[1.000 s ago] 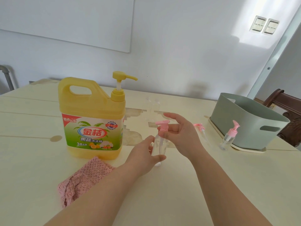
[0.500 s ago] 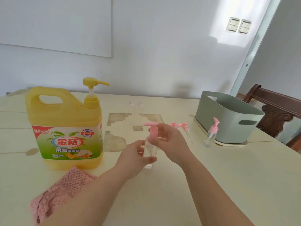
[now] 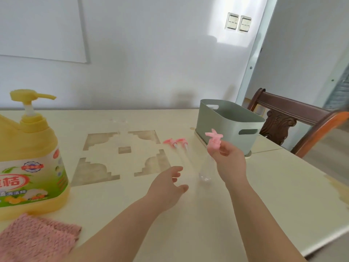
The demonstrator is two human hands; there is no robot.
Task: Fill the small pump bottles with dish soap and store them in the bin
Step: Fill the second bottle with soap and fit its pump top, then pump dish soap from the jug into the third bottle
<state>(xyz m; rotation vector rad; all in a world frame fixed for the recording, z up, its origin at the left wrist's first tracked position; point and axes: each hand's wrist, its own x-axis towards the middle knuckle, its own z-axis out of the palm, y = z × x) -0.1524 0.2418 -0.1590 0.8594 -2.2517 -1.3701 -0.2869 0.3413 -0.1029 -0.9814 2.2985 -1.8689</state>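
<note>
A pale counter (image 3: 217, 214) runs up to a plain white wall, with a dark wooden chair (image 3: 283, 120) at the far right corner. The grey-green bin (image 3: 226, 127) stands at the back right of the counter, and the big yellow dish soap jug (image 3: 28, 157) stands at the left with a pink cloth (image 3: 35, 241) in front of it.

My right hand (image 3: 230, 163) has its grip clamped on the small pump bottle (image 3: 204, 171). My fingers pinch it at the pink pump collar, and the clear body hangs tilted, down and to the left, in front of the bin. My left hand (image 3: 168, 186) is just beside the bottle's base, its grip apart, fingers relaxed and holding nothing. Two loose pump heads (image 3: 175, 142) lie on the counter between the jug and the bin.

I judge the bottle to be light, thin plastic. It will be stiff at the neck and a little springy in the wall, and slick if any soap has run down it. I cannot tell how much soap is in it. The collar is the sure place to hold, since the pump head itself would sink under pressure and squirt. It should go into the bin upright, so the clear wall needs only light support from below.
</note>
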